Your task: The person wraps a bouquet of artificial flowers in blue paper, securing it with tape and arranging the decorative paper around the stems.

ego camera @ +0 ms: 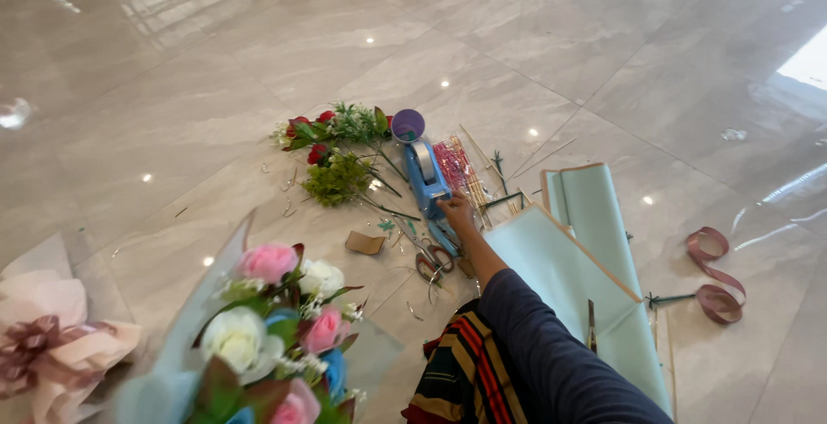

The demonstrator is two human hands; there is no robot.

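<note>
Right hand (pixel 457 211) on blue tape dispenser (pixel 427 177), grip seemingly closed, scissors (pixel 428 256) just beside, open floor (pixel 258 53) beyond

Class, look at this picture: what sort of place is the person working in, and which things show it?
Probably an indoor hall used for florist work: a glossy marble-look tiled floor, a wrapped bouquet of pink and white roses, pale green wrapping paper sheets, and the right hand at a blue tape dispenser.
</note>
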